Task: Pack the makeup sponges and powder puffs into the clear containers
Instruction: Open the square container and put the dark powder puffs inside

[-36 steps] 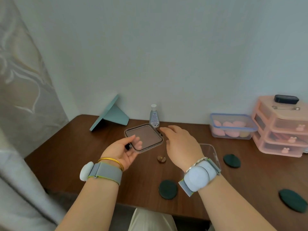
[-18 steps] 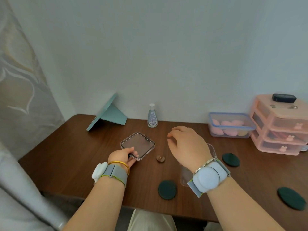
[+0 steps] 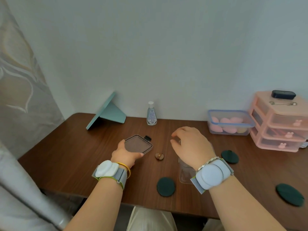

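From the head camera, the left hand (image 3: 125, 155) holds the clear lid (image 3: 138, 144) by its near edge, fingers closed on it, low over the brown bench (image 3: 75, 147); the right hand (image 3: 190, 145) hovers with fingers loosely curled and holding nothing over the open clear container (image 3: 185, 172); three dark green powder puffs (image 3: 166, 186) lie near it; pink sponges fill the blue-rimmed box (image 3: 230, 122) by the pink drawers (image 3: 280, 124); the small bottle (image 3: 151, 114) carries a label too small to read.
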Available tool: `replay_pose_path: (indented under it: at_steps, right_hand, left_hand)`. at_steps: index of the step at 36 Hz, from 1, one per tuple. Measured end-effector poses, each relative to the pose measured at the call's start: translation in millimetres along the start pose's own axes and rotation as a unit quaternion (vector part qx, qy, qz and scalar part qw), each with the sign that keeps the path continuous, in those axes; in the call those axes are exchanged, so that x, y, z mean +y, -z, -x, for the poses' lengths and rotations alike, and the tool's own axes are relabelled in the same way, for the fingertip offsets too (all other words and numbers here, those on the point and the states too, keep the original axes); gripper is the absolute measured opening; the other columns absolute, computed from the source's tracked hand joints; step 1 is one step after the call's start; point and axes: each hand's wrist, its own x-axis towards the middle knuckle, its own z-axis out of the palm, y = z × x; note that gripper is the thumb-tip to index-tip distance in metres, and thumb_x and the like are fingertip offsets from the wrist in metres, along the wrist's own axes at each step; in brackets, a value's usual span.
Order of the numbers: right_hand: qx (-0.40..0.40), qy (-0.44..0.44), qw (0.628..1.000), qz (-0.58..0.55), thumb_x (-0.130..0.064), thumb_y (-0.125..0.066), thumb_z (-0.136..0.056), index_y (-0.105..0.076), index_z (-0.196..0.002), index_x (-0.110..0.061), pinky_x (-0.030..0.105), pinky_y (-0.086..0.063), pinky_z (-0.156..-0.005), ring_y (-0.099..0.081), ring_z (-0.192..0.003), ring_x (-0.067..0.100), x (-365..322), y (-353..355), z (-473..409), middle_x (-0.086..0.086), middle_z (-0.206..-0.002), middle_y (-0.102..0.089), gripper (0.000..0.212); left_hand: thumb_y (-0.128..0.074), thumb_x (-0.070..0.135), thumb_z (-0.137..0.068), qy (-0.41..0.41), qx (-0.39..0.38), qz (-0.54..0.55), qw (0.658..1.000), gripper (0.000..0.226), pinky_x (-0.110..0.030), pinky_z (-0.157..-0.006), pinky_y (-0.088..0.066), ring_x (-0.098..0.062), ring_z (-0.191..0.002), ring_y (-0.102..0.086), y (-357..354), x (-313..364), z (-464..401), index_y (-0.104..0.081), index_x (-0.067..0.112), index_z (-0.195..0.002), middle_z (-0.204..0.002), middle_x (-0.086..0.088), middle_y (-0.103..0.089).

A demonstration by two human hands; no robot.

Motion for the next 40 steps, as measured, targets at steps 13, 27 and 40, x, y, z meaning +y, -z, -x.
replay_pose_path:
  at_steps: [13, 27, 40]
  right_hand:
    - [-0.115, -0.114, 0.987, 0.014, -0.047, -0.044, -0.093, -0.056, -0.099, -0.022, 0.027, -0.051, -0.067, -0.061, -0.077, 0.012, -3.4, -5.4, 13.2, -0.007, -0.079, -0.056, 0.029]
    - [-0.132, -0.123, 0.983, 0.046, -0.031, -0.041, -0.099, -0.062, -0.115, -0.019, 0.026, -0.045, -0.082, -0.063, -0.103, 0.017, -4.7, -10.4, 17.5, -0.001, -0.114, -0.065, 0.029]
    - [-0.089, -0.1, 0.986, 0.101, -0.013, -0.047, -0.093, -0.058, -0.116, -0.019, 0.031, -0.045, -0.082, -0.063, -0.104, 0.023, -1.8, -3.0, 21.3, 0.003, -0.113, -0.065, 0.027]
  left_hand:
    - [-0.051, 0.062, -0.088, -0.064, -0.006, -0.293, 0.954, 0.067, -0.033, -0.086, -0.049, -0.031, -0.113, -0.057, -12.4, 2.1, 12.1, -0.04, 0.029, -0.145, -0.138, -0.013, -0.04]
    - [-0.039, 0.05, -0.097, -0.07, 0.047, -0.254, 0.964, 0.047, -0.033, -0.075, -0.052, -0.026, -0.088, -0.063, -6.7, -9.5, 3.4, -0.061, 0.017, -0.123, -0.12, -0.013, -0.058]
    - [-0.05, 0.051, -0.094, -0.059, 0.066, -0.208, 0.974, 0.061, -0.031, -0.074, -0.052, -0.026, -0.095, -0.064, -1.4, -21.1, 11.1, -0.038, 0.026, -0.147, -0.142, -0.014, -0.042]
